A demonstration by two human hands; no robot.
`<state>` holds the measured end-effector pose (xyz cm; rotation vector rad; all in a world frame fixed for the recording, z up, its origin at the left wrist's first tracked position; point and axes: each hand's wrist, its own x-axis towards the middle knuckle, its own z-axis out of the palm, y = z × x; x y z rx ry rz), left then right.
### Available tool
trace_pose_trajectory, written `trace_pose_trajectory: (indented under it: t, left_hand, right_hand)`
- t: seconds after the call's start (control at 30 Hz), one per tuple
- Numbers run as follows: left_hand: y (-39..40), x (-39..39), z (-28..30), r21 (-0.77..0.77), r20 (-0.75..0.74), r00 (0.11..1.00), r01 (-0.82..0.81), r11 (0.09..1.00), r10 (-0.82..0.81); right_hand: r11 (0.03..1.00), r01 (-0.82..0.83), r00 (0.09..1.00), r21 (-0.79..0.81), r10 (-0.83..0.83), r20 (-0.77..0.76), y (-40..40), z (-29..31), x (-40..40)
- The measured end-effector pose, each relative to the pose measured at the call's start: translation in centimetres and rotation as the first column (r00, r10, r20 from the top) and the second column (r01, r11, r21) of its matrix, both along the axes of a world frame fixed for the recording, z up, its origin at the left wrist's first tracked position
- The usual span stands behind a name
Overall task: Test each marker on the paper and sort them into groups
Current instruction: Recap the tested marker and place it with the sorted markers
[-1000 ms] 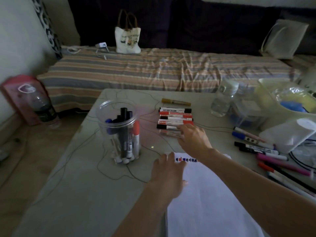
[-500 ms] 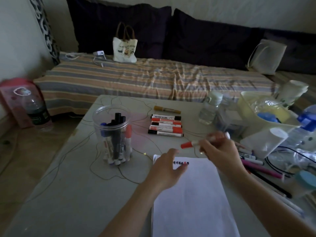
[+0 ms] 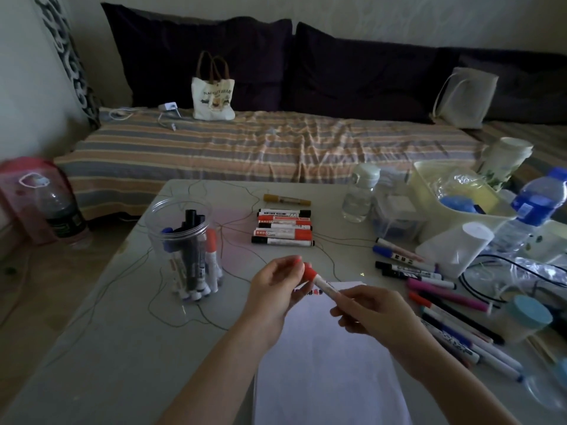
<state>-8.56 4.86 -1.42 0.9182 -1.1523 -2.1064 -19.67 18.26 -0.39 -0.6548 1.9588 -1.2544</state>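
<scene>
Left hand [image 3: 277, 289] came up to the red marker [image 3: 322, 283], pinching its cap.
Right hand [image 3: 372, 311] grips the barrel; light, stiff plastic, so hold mid-barrel and pull.

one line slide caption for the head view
Both hands hold a red marker above the paper, left hand at its cap, right hand gripping the barrel.

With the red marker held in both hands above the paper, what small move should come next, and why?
Probably pull the cap clear with the left hand. The right hand grips the red marker above the paper, and the cap seems barely separated, so the tip cannot write yet.
</scene>
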Motion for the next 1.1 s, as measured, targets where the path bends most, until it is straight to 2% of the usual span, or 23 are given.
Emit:
trace_pose_trajectory:
  t: [0.13, 0.27, 0.37, 0.43, 0.53, 0.6, 0.67, 0.73, 0.8, 0.83, 0.87, 0.93, 1.0, 1.03, 1.07, 1.1]
  left_hand:
    - [0.9, -0.7, -0.2, -0.034, -0.005, 0.996, 0.084, 0.996, -0.085]
    - [1.8, -1.5, -0.4, -0.014, -0.041, 0.99, 0.136, 0.991, -0.136]
    - [1.6, -1.8, -0.7, 0.024, -0.077, 0.997, 0.034, 0.999, -0.032]
    - [1.9, -1.8, -0.7, 0.045, -0.087, 0.996, -0.016, 0.999, 0.02]
    - [1.9, -2.3, -1.0, 0.058, -0.036, 0.996, -0.084, 0.995, 0.086]
    - [0.1, -2.2, -1.1, 0.15, -0.03, 0.977, -0.204, 0.968, 0.21]
    - [-2.5, -1.5, -0.8, 0.218, -0.105, 0.946, -0.281, 0.935, 0.308]
    - [-3.3, -0.4, -0.5, 0.061, -0.088, 0.972, -0.215, 0.975, 0.22]
    - [-2.6, 0.1, -0.7, -0.212, 0.101, 0.994, -0.029, 0.977, 0.051]
    - [-2.3, 0.2, -0.9, -0.34, 0.205, 0.979, 0.063, 0.938, 0.008]
    - [-2.3, 0.3, -1.5, -0.485, 0.286, 0.958, 0.147, 0.862, -0.002]
    - [-2.8, 0.3, -2.5, -0.728, 0.416, 0.908, 0.304, 0.615, 0.043]
    - [-3.3, 0.2, -3.4, -0.802, 0.51, 0.854, 0.427, 0.419, 0.106]
    - [-3.2, 0.2, -3.9, -0.81, 0.534, 0.837, 0.465, 0.358, 0.119]
    - [-3.1, 0.1, -4.3, -0.813, 0.551, 0.826, 0.499, 0.301, 0.12]
    - [-3.0, 0.0, -4.7, -0.806, 0.575, 0.81, 0.537, 0.249, 0.115]
  right_hand:
    - [0.996, -0.075, 0.994, 0.038, 0.078, -0.074, -0.7, -0.2, 0.2]
    - [0.997, -0.078, 0.992, 0.016, 0.079, -0.096, -1.2, -0.7, 0.4]
    - [0.998, -0.061, 0.966, 0.03, 0.066, -0.248, -1.2, -1.1, 0.5]
    - [0.998, -0.054, 0.909, 0.029, 0.061, -0.412, -1.3, -1.2, 0.7]
    - [0.998, -0.06, 0.822, -0.013, 0.042, -0.568, -1.4, -1.1, 1.5]
    - [0.995, -0.082, 0.741, -0.048, 0.029, -0.671, -0.6, -1.6, 1.6]
    - [0.996, -0.069, 0.721, -0.061, 0.007, -0.693, 0.6, -1.8, 1.2]
    - [0.998, -0.04, 0.779, -0.04, 0.006, -0.627, 1.2, -1.7, 0.2]
    - [0.999, -0.03, 0.846, -0.023, 0.013, -0.532, 1.0, -1.8, -0.6]
    - [0.999, -0.042, 0.851, -0.02, 0.025, -0.525, 0.6, -2.1, -0.8]
    - [0.998, -0.056, 0.831, -0.02, 0.036, -0.554, 0.4, -2.4, -0.7]
    - [0.996, -0.078, 0.798, -0.042, 0.037, -0.601, 0.1, -3.2, -0.6]
    - [0.994, -0.079, 0.822, -0.08, 0.019, -0.57, 0.2, -3.6, -0.7]
    - [0.99, -0.054, 0.88, -0.134, -0.016, -0.474, 0.2, -3.4, -0.8]
    - [0.974, 0.016, 0.957, -0.225, -0.08, -0.279, 0.1, -3.1, -1.1]
    - [0.944, 0.119, 0.991, -0.309, -0.13, -0.013, 0.0, -2.7, -1.4]
